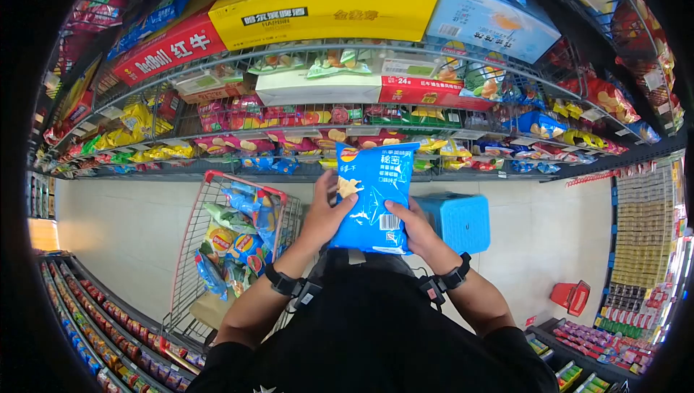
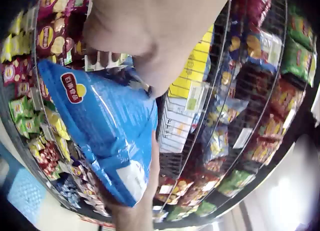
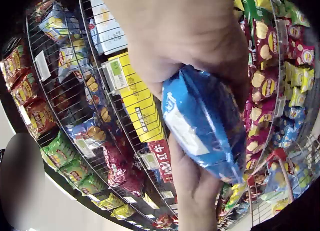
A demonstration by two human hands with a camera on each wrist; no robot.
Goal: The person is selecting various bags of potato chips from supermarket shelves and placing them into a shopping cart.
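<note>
A blue bag of potato chips (image 1: 376, 198) is held up in front of the person's chest, over the floor. My left hand (image 1: 327, 207) grips its left side, with the thumb on the printed face. On the other side my right hand (image 1: 414, 227) holds the lower right part, its thumb also pressing the front near the barcode. The left wrist view shows the bag (image 2: 107, 126) from its edge, with a red brand logo near one corner. Seen by the right wrist camera, the bag (image 3: 202, 126) sits between both hands, the fingers behind it mostly hidden.
Wire shelves ahead carry chip bags (image 1: 332, 114), a yellow beer carton (image 1: 325, 10) and a Red Bull box (image 1: 170, 49). A shopping cart (image 1: 210, 176) with several snack bags stands at left. Right of the hands is a blue stool-like box (image 1: 463, 223). A red basket (image 1: 571, 297) lies farther right.
</note>
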